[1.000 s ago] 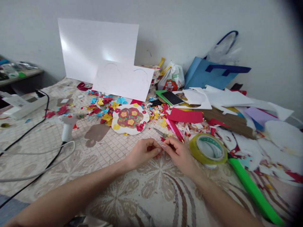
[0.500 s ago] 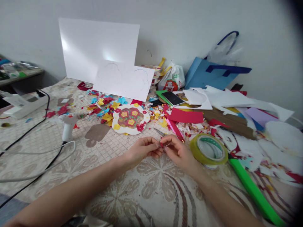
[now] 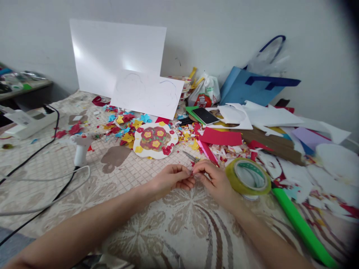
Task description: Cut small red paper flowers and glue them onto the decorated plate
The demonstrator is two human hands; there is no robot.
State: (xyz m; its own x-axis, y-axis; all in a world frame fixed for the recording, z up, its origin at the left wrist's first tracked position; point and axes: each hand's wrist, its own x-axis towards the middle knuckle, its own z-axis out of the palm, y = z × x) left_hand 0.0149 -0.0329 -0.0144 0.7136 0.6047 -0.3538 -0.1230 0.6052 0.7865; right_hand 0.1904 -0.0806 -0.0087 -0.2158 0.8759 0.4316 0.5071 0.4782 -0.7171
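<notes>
A red bit (image 3: 192, 173) sits right between my two sets of fingertips, so neither hand is nearer to it. My left hand (image 3: 177, 176) has thumb and forefinger together, pinched on its left side. My right hand (image 3: 212, 176) meets it from the other side, thumb and finger bent; whether they clamp it or only touch it, I cannot tell. The bit is too small and hidden for me to read its long axis. Just beyond lie the scissors (image 3: 191, 155), slanting back under my right hand; the flower card (image 3: 156, 140) is ahead, leftward.
</notes>
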